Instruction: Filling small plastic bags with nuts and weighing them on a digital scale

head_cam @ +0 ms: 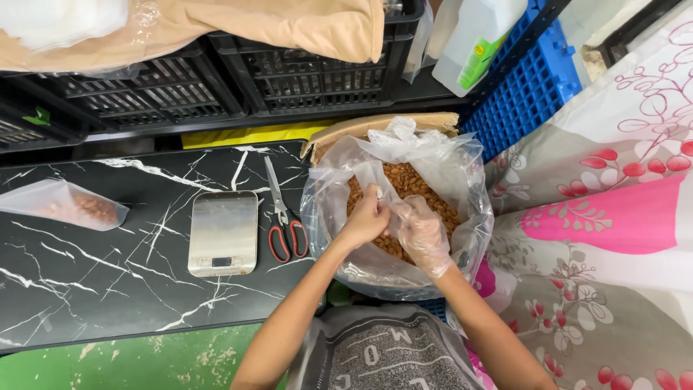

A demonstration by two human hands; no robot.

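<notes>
Both hands together over the bag of almonds: bare left hand pinching something small and pale, gloved right hand touching it, its grip unclear. Left of the bag on the black marble table: red-handled scissors, then a steel scale, farther left a small filled pouch.

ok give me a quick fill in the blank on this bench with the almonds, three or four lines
1. The right hand wears a clear plastic ____.
2. The red-handled scissors lie between the bag of almonds and the kitchen ____.
3. Both hands, the left hand bare, meet over the big bag of ____.
4. The small filled bag lies at the ____ end of the black marble table.

Missing words: glove; scale; almonds; left
</notes>
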